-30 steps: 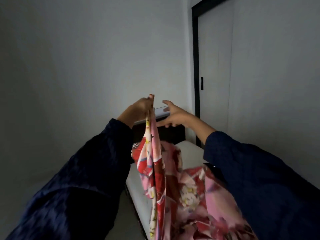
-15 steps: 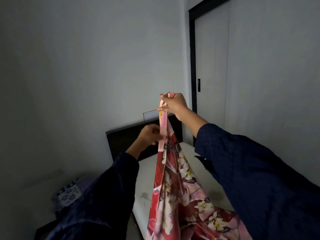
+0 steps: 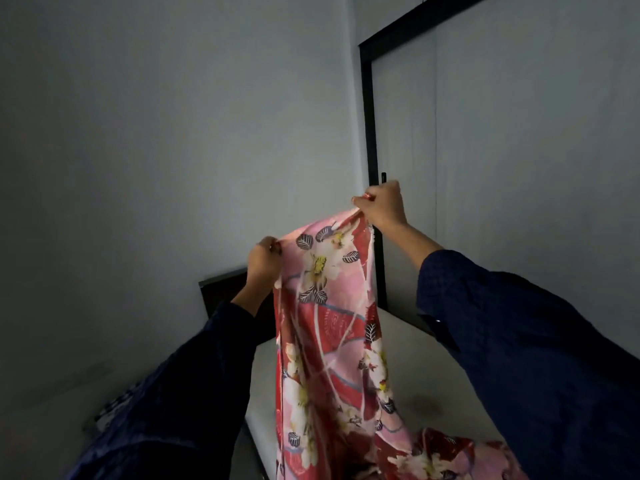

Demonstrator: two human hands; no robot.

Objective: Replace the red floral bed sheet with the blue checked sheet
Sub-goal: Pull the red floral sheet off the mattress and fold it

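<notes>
The red floral sheet [image 3: 329,327] hangs in front of me, lifted off the bed, its lower part heaped on the bare white mattress [image 3: 412,372]. My left hand [image 3: 264,259] pinches its top edge at the left. Higher up and to the right, my right hand [image 3: 381,206] grips the same edge, with a short span of cloth stretched between the two hands. A blue and white patterned cloth [image 3: 114,407], possibly the blue checked sheet, lies low at the left, mostly hidden by my left sleeve.
A dark headboard [image 3: 225,289] stands against the grey wall behind the mattress. A black-framed sliding door [image 3: 372,161] is at the right, close to the bed's far side. The room is dim.
My hands have drawn apart along the sheet's edge: the left one rose and moved left, the right one moved right, so the bunched cloth now spreads open between them.
</notes>
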